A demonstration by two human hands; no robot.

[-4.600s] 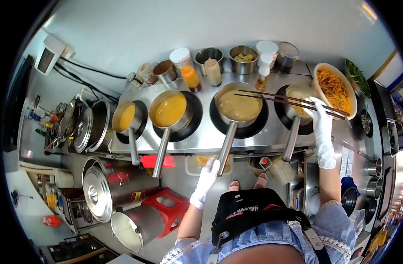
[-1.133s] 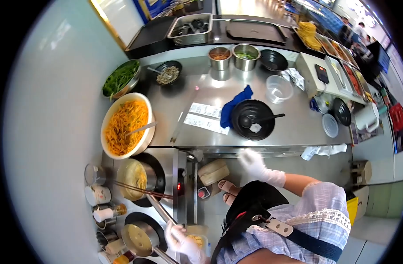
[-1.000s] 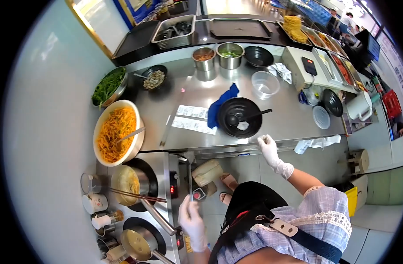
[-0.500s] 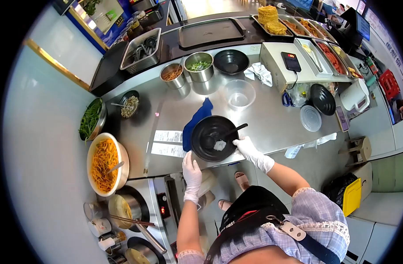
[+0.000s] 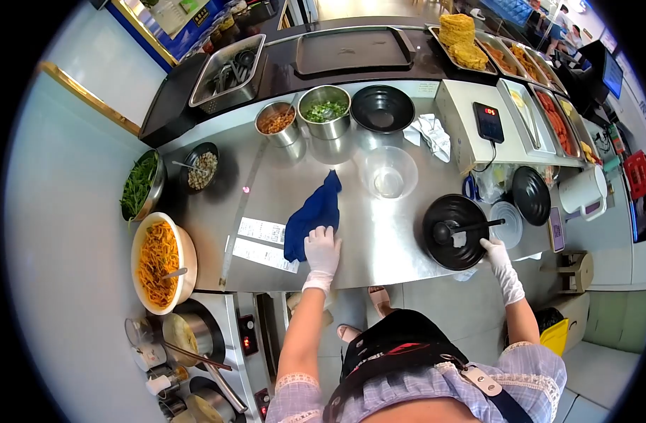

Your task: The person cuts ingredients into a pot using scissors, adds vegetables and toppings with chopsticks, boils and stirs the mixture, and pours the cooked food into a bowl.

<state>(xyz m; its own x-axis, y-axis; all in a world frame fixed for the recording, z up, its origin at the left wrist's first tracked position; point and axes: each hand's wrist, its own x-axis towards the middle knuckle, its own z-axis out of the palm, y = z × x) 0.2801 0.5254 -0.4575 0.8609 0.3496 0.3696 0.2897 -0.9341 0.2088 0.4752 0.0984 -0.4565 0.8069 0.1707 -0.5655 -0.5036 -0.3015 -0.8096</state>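
Observation:
Near the front edge of the steel counter, my left hand point(image 5: 322, 252), in a white glove, rests on the lower right part of a crumpled blue cloth point(image 5: 314, 211), its fingers bent onto it. Two printed slips point(image 5: 262, 230) lie left of the cloth. My gloved right hand point(image 5: 496, 255) grips the right rim of a black bowl point(image 5: 441, 247), thumb and fingers pressed together. The bowl holds a black ladle point(image 5: 471, 227) and a small white piece. A clear lid point(image 5: 507, 224) lies partly behind the bowl and ladle handle.
A clear tub point(image 5: 388, 173), steel pots of chopped greens point(image 5: 325, 113) and reddish food point(image 5: 277, 124), and another black bowl point(image 5: 383, 109) stand farther back. At left are a bowl of orange shreds point(image 5: 185, 264) and a pan point(image 5: 187, 333) with chopsticks. A scale point(image 5: 488, 121) is at right.
The black bowl with its ladle has moved right along the counter, with my right hand at its rim. My left hand has moved from the counter's edge onto the blue cloth.

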